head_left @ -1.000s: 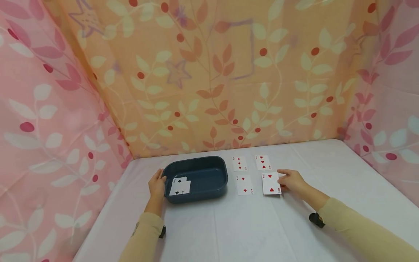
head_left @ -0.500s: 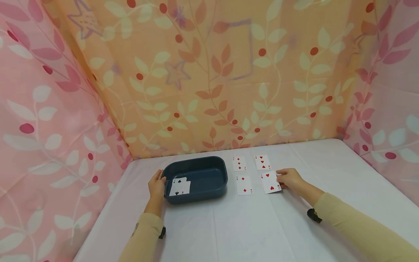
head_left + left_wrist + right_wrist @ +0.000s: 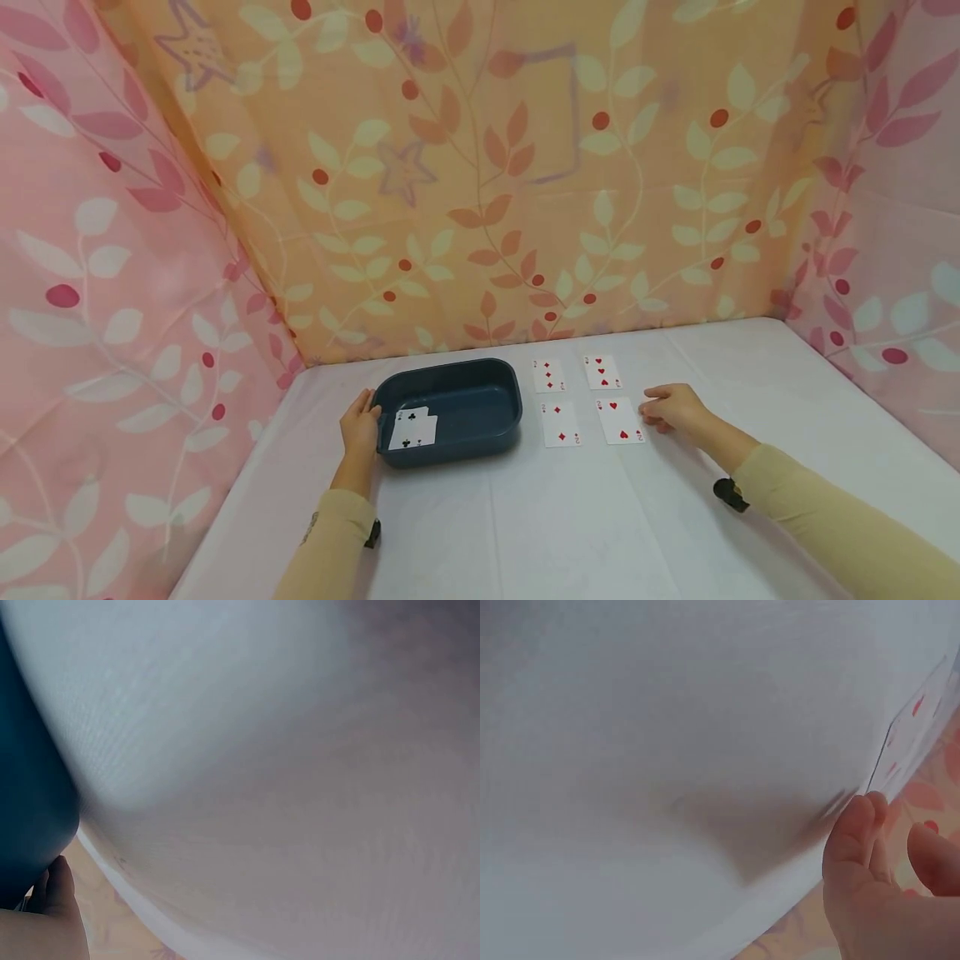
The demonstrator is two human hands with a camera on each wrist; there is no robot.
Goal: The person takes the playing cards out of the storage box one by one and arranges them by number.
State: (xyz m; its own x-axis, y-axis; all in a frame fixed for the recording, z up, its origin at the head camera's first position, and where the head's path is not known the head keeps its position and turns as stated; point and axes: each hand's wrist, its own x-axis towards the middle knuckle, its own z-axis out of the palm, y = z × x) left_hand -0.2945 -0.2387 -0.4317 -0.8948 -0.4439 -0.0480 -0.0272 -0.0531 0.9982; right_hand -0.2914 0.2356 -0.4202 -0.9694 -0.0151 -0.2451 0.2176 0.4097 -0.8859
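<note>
White cloth (image 3: 465,525), two of hearts (image 3: 620,422) beside right hand (image 3: 677,408)

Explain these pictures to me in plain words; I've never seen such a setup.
There is no machine here, just a person's bare left hand and right hand. The wide picture comes from a camera worn on the head; the close ones come from cameras on each wrist. On the white cloth-covered table stands a dark blue, rounded rectangular tray, containing overlapping white playing cards with black clubs. To its right lie four more, with red marks: three of diamonds, three of hearts, two of diamonds, two of hearts. The left hand touches the tray's left end; whether it grips is hard to tell. The right hand, holding nothing, is beside the two of hearts.
</note>
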